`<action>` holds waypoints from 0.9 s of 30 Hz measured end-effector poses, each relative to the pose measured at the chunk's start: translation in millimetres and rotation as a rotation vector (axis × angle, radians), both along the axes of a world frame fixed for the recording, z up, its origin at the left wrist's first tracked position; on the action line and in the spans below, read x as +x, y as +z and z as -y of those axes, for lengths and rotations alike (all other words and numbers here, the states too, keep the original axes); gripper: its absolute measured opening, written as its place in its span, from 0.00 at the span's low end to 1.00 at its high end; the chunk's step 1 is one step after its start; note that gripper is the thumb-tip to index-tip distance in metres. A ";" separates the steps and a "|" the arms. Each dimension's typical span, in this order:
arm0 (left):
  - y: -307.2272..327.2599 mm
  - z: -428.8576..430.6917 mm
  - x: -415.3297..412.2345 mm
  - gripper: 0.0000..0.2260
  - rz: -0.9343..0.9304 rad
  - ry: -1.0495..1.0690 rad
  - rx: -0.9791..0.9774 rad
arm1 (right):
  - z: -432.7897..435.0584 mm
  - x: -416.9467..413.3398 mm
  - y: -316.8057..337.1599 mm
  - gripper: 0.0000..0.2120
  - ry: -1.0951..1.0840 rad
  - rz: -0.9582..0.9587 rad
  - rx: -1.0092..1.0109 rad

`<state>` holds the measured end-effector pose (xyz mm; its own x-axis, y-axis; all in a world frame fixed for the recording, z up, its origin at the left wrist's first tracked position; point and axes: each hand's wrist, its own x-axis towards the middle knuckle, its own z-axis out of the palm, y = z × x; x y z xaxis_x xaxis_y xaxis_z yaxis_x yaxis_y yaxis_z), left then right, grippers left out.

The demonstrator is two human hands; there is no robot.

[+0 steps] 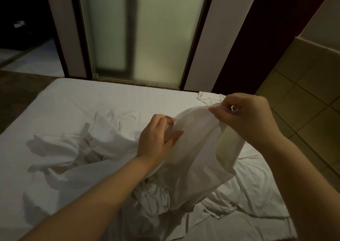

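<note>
Starting at the left, a crumpled heap of white linen [73,148] is spread over the bed [110,97]. It's soft, matte and full of creases, probably plain cotton.

Next over, the left grip [158,136] is closed on the white cloth [195,139]. The thumb is laid on the front and the fingers are curled in behind a fold, so the fabric is pinched between them. The cloth is held up off the bed between both grips, with its lower part draped down onto the rumpled linen below.

It looks thin, light and totally limp, and a bit of light is let through near the top. Nothing fragile here, and it's not really slippery, though a weave that fine could be slid out of a loose pinch. It's best taken at the hem or a corner, where the doubled seam gives something to hold. Grabbed mid-panel, it would just get bunched.

Further right, the right grip [246,115] is pinched on the top edge, thumb against fingertips, with that edge stretched toward the left grip. Past that, a smooth tiled wall [303,93] can be seen.
</note>
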<state>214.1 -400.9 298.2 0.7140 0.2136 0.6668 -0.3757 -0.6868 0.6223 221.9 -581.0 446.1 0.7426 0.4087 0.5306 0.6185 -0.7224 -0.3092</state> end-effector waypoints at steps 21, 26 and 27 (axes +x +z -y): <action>18.2 9.4 11.3 0.10 -0.026 0.063 0.100 | -5.3 10.1 -7.7 0.15 -0.063 0.077 0.078; 25.0 -10.4 9.2 0.10 -0.236 -0.258 -0.094 | 5.9 19.6 -9.4 0.12 -0.132 -0.002 0.007; 31.9 -17.3 6.5 0.11 -0.314 -0.346 -0.131 | 10.1 22.4 -10.6 0.12 -0.148 -0.038 -0.039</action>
<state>220.6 -383.6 330.1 0.9205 -0.0044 0.3908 -0.3482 -0.4631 0.8150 244.3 -591.1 435.5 0.8156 0.3128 0.4868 0.4924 -0.8170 -0.3001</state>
